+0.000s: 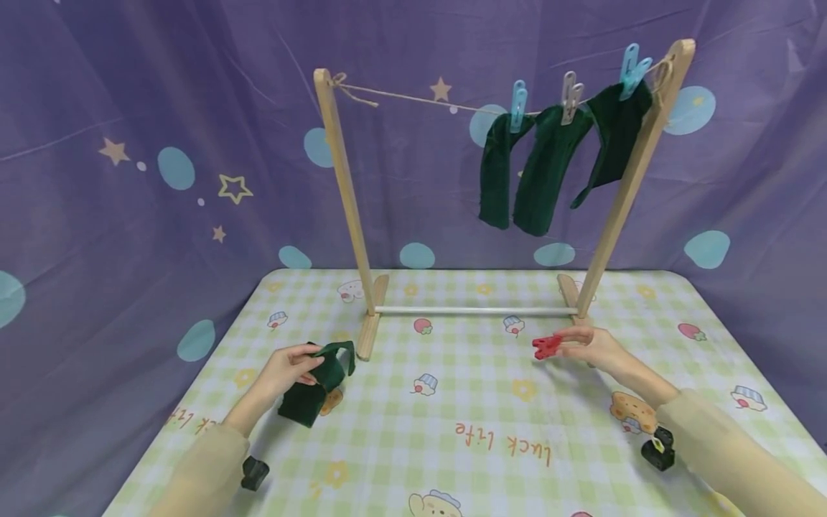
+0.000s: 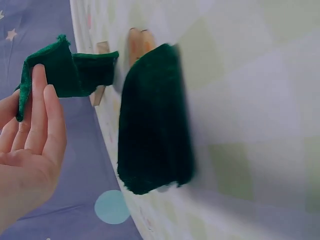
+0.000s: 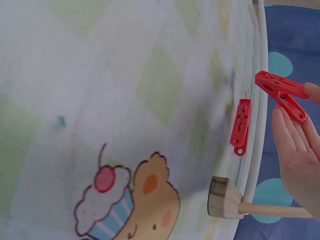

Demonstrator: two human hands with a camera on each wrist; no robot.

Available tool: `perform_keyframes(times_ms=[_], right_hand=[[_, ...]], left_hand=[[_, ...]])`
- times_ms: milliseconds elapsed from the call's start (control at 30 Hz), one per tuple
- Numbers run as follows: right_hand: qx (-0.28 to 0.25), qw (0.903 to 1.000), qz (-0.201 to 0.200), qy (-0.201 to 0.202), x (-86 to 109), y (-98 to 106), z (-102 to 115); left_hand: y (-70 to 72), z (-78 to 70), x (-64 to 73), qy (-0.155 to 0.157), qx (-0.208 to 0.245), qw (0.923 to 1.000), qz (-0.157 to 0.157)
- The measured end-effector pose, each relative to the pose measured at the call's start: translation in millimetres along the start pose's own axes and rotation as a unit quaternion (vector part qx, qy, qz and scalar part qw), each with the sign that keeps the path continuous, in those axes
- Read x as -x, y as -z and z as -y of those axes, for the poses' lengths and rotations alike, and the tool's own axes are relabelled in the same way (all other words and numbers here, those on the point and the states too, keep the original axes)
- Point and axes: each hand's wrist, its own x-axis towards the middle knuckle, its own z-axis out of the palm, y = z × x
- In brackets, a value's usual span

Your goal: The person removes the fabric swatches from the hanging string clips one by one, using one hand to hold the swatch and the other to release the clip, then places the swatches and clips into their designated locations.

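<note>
Over the left part of the checked table (image 1: 478, 402), the left hand (image 1: 289, 368) is pinching a green cloth (image 1: 331, 370) between thumb and fingers, and one end of it is bending over. Just below, a second green piece (image 1: 301, 404) is showing; whether it is lying flat cannot be told.

Across the table, the right hand (image 1: 591, 348) is gripping a red clothespin (image 1: 545, 347) near the right foot of the wooden rack (image 1: 347, 194). From the right wrist, another red clothespin (image 3: 241, 127) is showing, lying on the table.

Above, three green garments (image 1: 552, 172) are hanging toward the right end of the line (image 1: 420, 100), where two blue clips (image 1: 519, 108) and a grey clip (image 1: 570, 100) are holding them.
</note>
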Motion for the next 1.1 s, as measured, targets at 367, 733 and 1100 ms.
perform_keyframes(times_ms=[367, 733, 1100], right_hand=[[-0.011, 0.9998, -0.004, -0.017, -2.3, -2, -9], [-0.028, 0.9994, 0.011, -0.018, 0.7, -1, -14], [-0.024, 0.998, 0.026, 0.052, 4.5, 1, -31]], left_hand=[[-6.0, 11.4, 18.1, 0.038, 0.021, 0.9986, 0.031], [-12.3, 28.0, 30.2, 0.073, 0.037, 0.9946, 0.063], [-13.5, 39.2, 36.4, 0.088, 0.026, 0.9895, 0.112]])
